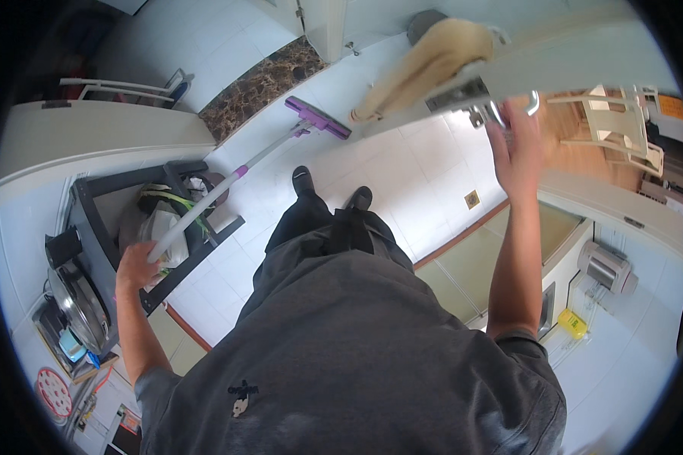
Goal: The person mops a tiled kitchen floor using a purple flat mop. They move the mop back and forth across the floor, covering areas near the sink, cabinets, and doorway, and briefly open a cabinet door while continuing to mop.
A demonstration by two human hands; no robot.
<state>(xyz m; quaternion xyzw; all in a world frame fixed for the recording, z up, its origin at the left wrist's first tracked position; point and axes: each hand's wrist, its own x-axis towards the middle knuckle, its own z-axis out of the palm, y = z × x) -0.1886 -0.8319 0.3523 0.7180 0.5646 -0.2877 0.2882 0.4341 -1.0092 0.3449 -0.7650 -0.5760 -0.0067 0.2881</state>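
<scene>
In the head view, my left hand [138, 266] is wrapped around the upper part of the pale pole [202, 207] of a mop. The pole slopes away to a purple mop head [319, 118], which rests on the white tile floor near a dark marble threshold. My right hand [518, 148] is on a metal door handle [493, 114], its fingers partly hidden behind the fittings. That handle belongs to a white door [580, 57] that stands ajar. Against the door's other side, a beige cloth [432, 60] hangs, slightly blurred.
At the left stands a dark rack [165, 290] with vegetables and bags, and pan lids [82, 307] beside it. A brown marble threshold [262, 85] crosses the doorway ahead. Low cabinets [461, 267] line the right. White chairs [614, 122] stand beyond the door, and a floor drain [472, 199] is set in the tiles.
</scene>
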